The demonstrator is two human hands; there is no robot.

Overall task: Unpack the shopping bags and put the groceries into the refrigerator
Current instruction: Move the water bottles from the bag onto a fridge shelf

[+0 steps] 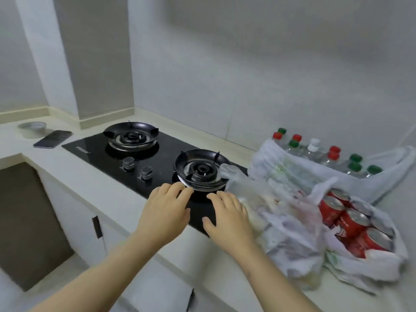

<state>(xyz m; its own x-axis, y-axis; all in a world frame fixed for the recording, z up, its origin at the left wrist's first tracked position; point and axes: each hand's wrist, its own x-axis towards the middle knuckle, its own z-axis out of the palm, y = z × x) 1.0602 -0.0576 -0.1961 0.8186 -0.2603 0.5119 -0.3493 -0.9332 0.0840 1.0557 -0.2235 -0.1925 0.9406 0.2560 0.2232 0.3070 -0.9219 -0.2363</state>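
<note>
Head view shows our left hand (pixel 166 212) and right hand (pixel 227 219) empty, fingers loosely spread, over the stove (pixel 108 149) front edge. The groceries lie to our right on the counter (pixel 90 183): the nearest bag (pixel 290 235) just beside the right hand, cans (pixel 351 221) beyond it, bottles (pixel 333 154) by the wall. We judge the right hand reaches first.

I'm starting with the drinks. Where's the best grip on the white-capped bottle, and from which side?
Grip the white-capped bottle at its neck, just under the cap, coming from above: it stands roughly upright in the bag, its body hemmed in by other bottles.
</note>
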